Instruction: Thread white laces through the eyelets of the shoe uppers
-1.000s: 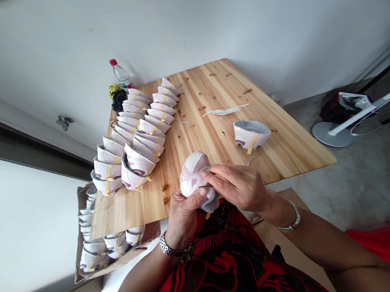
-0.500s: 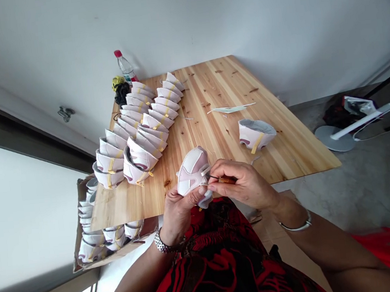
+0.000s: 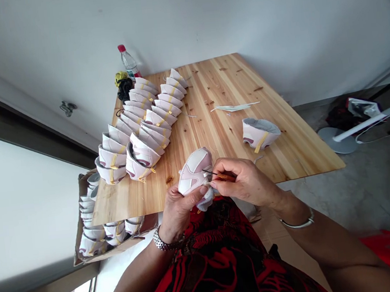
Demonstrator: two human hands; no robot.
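My left hand (image 3: pixel 181 210) grips a pink-and-white sneaker upper (image 3: pixel 194 171) from below, its grey lining showing at the bottom. My right hand (image 3: pixel 240 183) pinches a small tool (image 3: pixel 224 176) with an orange handle and a thin dark needle tip. The tip touches the upper's edge near my right fingers. Another upper with a yellow strip (image 3: pixel 260 134) sits alone on the table, to the right of my hands. Long nested rows of matching uppers (image 3: pixel 144 128) lie to the left.
The pine table (image 3: pixel 209 79) holds a white trim strip (image 3: pixel 234 107), a plastic bottle (image 3: pixel 129 63) and dark cloth (image 3: pixel 124 86) at its far corner. A cardboard box of uppers (image 3: pixel 93 235) sits below its left edge. A fan base (image 3: pixel 337 140) stands on the floor at right.
The orange-handled tool has come into view in my right hand, its tip at the upper's edge. The upper has tilted slightly, and the whole scene has shifted a little to the right.
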